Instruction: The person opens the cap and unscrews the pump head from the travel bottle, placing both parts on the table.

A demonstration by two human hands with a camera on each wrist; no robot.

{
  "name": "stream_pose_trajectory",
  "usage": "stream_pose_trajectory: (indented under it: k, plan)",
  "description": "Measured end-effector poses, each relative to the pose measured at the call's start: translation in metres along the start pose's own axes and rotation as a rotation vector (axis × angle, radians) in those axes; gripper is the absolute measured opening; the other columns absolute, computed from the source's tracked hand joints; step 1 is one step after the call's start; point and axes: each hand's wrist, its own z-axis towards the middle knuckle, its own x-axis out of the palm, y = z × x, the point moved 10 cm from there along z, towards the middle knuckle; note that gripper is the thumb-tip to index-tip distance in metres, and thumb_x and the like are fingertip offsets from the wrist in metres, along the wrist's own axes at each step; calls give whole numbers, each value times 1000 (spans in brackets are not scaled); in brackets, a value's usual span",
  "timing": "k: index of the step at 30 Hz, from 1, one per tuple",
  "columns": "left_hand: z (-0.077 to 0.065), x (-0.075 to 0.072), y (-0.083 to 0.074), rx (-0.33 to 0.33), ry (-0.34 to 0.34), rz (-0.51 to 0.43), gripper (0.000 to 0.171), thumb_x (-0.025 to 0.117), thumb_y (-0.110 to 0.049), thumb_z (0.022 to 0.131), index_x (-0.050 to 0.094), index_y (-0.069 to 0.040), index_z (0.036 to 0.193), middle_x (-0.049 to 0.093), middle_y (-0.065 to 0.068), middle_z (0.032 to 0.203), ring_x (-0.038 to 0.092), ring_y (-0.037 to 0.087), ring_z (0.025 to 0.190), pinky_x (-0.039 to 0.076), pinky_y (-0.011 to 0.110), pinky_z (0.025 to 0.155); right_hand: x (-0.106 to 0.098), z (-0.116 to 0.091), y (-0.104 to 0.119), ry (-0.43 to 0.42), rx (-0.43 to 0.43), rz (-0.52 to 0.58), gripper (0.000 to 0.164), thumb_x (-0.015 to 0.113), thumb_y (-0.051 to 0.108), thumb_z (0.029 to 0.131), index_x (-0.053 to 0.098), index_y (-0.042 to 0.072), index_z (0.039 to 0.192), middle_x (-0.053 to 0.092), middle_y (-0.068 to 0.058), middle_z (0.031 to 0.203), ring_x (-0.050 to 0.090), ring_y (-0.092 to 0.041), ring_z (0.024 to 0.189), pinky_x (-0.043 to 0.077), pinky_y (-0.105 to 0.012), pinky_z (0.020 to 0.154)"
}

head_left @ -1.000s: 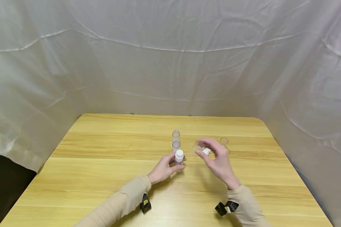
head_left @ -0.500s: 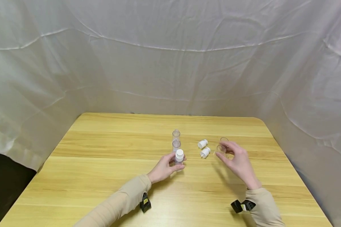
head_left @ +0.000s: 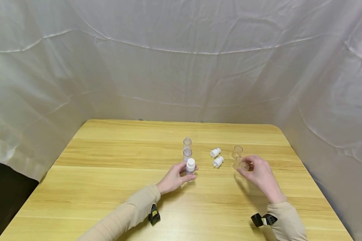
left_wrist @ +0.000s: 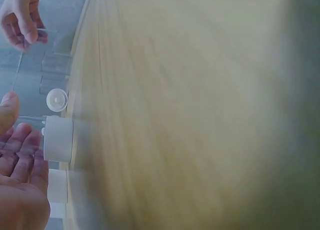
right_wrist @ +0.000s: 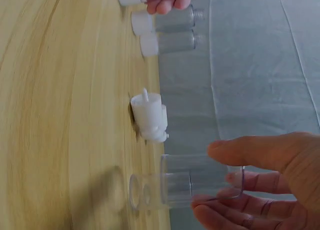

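My left hand (head_left: 176,179) grips a small clear bottle with a white pump top (head_left: 190,164); its thick white base (left_wrist: 58,140) shows in the left wrist view. Thumb and fingers of my right hand (head_left: 259,174) pinch a clear, hollow cap (head_left: 244,166) by its end, as the right wrist view shows from the side. Two similar clear caps, a far one (head_left: 238,150) and a nearer one (head_left: 238,161), stand on the table just past that hand. In the head view the held cap overlaps the nearer one.
Two clear bottles, one farther (head_left: 187,143) and one nearer (head_left: 187,154), stand in line beyond my left hand. Between the hands lie two white pump heads, one (head_left: 215,152) behind the other (head_left: 218,162). Pale cloth (head_left: 181,80) hangs around the wooden table (head_left: 123,150).
My right hand has carried the clear cap rightward, from over the white pump heads to beside the two standing caps, and lower. My left hand stays put with its bottle.
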Motion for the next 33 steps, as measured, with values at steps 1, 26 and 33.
stream_pose_trajectory:
  k: [1, 26, 33]
  plan:
    - [0, 0, 0, 0, 0, 1, 47, 69, -12, 94, 55, 3, 136, 67, 21, 130, 62, 37, 126, 45, 51, 116, 1, 0, -2, 15, 17, -5, 29, 84, 9, 78, 71, -4, 100, 70, -17, 91, 68, -23, 77, 57, -28, 65]
    - [1, 1, 3, -8, 9, -5, 48, 69, -13, 94, 53, 3, 137, 66, 21, 131, 62, 37, 126, 45, 51, 116, 19, -6, -32, 139, 138, -50, 32, 82, 14, 77, 67, -3, 98, 64, -9, 79, 56, -17, 72, 46, -30, 63]
    - [1, 2, 4, -19, 5, -13, 49, 69, -12, 94, 52, 4, 138, 65, 21, 132, 62, 37, 126, 45, 51, 116, 19, -7, -30, 107, 117, -49, 50, 84, 18, 77, 63, -10, 113, 66, -20, 92, 63, -28, 80, 55, -45, 70]
